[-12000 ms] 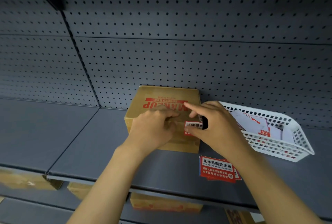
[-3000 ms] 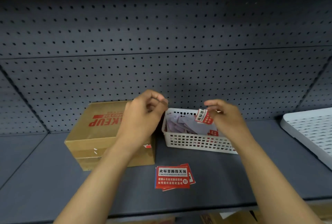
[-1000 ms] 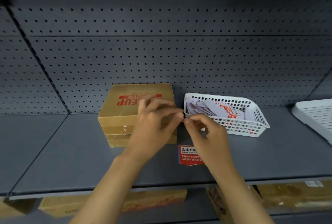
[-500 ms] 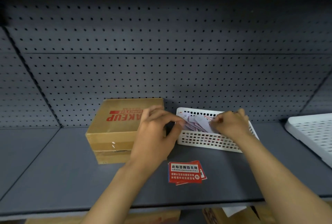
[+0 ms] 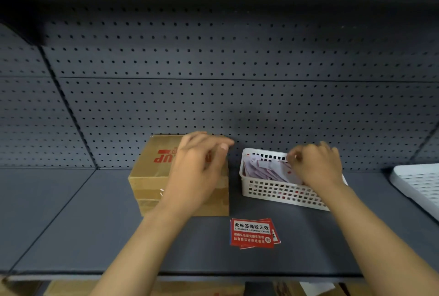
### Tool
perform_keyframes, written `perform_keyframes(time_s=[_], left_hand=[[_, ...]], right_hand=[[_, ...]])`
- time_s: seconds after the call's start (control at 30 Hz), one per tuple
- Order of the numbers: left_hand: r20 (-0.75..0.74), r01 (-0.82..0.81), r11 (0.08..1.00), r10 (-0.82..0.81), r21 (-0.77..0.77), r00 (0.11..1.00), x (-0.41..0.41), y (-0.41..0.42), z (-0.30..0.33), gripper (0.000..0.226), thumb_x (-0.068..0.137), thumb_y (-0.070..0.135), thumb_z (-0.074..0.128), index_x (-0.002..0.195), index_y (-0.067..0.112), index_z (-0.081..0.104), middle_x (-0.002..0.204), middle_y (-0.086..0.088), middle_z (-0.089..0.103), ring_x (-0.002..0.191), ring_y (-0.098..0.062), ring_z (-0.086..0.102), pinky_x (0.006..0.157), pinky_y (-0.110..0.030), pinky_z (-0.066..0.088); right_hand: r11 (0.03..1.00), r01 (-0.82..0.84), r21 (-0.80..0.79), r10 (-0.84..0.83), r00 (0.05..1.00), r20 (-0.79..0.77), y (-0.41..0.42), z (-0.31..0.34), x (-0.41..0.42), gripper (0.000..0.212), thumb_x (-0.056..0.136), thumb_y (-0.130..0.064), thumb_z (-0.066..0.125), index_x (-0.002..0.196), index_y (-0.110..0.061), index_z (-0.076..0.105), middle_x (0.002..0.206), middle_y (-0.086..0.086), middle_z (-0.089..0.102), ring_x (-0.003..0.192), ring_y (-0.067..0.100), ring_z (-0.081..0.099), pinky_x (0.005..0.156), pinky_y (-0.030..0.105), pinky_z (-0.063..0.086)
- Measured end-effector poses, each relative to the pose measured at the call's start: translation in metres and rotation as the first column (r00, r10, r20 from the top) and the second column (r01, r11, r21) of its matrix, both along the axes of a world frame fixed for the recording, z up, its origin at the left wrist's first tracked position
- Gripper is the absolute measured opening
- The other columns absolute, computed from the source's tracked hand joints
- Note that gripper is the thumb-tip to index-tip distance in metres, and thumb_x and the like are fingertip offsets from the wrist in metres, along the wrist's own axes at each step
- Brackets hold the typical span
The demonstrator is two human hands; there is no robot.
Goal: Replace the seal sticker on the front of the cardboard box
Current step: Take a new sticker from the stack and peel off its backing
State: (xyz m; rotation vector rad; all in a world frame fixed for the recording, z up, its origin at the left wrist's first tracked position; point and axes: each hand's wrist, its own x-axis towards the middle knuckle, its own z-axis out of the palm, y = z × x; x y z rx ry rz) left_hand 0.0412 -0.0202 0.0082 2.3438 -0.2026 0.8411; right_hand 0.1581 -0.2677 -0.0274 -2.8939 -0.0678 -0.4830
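Since half a second ago I see my right hand (image 5: 316, 165) has stayed over the white basket (image 5: 280, 195), fingers curled together above the discarded sticker backings (image 5: 266, 171), though I cannot tell whether they pinch anything, while my left hand (image 5: 199, 170) has lifted higher over the cardboard box (image 5: 152, 177), fingers loosely spread and holding nothing. I count 1 cardboard box under the left fingers, 1 basket under the right fingers, and 1 small stack of red seal stickers (image 5: 253, 232) on the shelf (image 5: 71, 236), nearer me than both sets of fingertips.
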Motion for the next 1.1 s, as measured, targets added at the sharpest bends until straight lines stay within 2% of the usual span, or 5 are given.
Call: perform_keyframes(time_s=[0.23,0.47,0.6,0.8,1.1], left_hand=[[-0.053,-0.032,0.99,0.025,-0.136,0.998,-0.01,0.019,0.004,0.033,0.099,0.035,0.05,0.131,0.037,0.059,0.121,0.015,0.063,0.108,-0.007,0.054,0.094,-0.011,0.039],[-0.011,-0.09,0.978,0.089,-0.188,0.996,-0.036,0.038,-0.013,0.026,0.095,0.022,0.06,0.12,0.031,0.066,0.107,0.014,0.065,0.104,-0.011,0.061,0.09,-0.036,0.052],[-0.093,-0.066,0.963,0.043,-0.26,0.995,-0.053,0.034,-0.047,0.023,0.094,0.013,0.061,0.109,0.028,0.07,0.098,0.014,0.068,0.081,-0.011,0.063,0.071,-0.031,0.054],[-0.314,-0.016,0.988,-0.033,-0.153,0.949,-0.062,0.009,-0.108,0.026,0.088,0.018,0.064,0.107,0.034,0.07,0.088,0.015,0.07,0.073,-0.01,0.065,0.068,-0.033,0.056],[-0.364,0.027,0.999,-0.013,0.032,0.931,-0.049,-0.019,-0.144,0.034,0.094,0.017,0.054,0.122,0.03,0.069,0.114,0.001,0.071,0.107,-0.022,0.061,0.086,-0.038,0.055]], right_hand=[[0.884,-0.374,0.279,0.292,0.91,0.296,0.056,0.045,-0.041,0.028,0.1,-0.024,0.051,0.119,-0.022,0.072,0.116,-0.001,0.075,0.113,0.026,0.06,0.091,0.034,0.046],[0.784,-0.552,0.285,0.46,0.824,0.33,0.104,0.052,-0.091,0.026,0.094,-0.033,0.059,0.119,-0.03,0.065,0.104,-0.014,0.068,0.102,0.011,0.061,0.082,0.03,0.05],[0.859,-0.418,0.295,0.402,0.908,0.116,0.097,0.028,-0.105,0.016,0.083,-0.043,0.071,0.095,-0.035,0.065,0.088,-0.015,0.063,0.079,0.005,0.059,0.063,0.028,0.047],[0.923,-0.336,0.188,0.382,0.857,-0.346,0.075,-0.022,-0.103,0.037,0.073,-0.053,0.078,0.105,-0.036,0.071,0.105,-0.009,0.069,0.098,0.012,0.064,0.083,0.034,0.052],[0.893,-0.448,-0.028,0.384,0.794,-0.472,0.055,-0.055,-0.092,0.059,0.076,-0.059,0.074,0.127,-0.032,0.063,0.119,-0.003,0.058,0.112,0.018,0.055,0.092,0.04,0.049]])
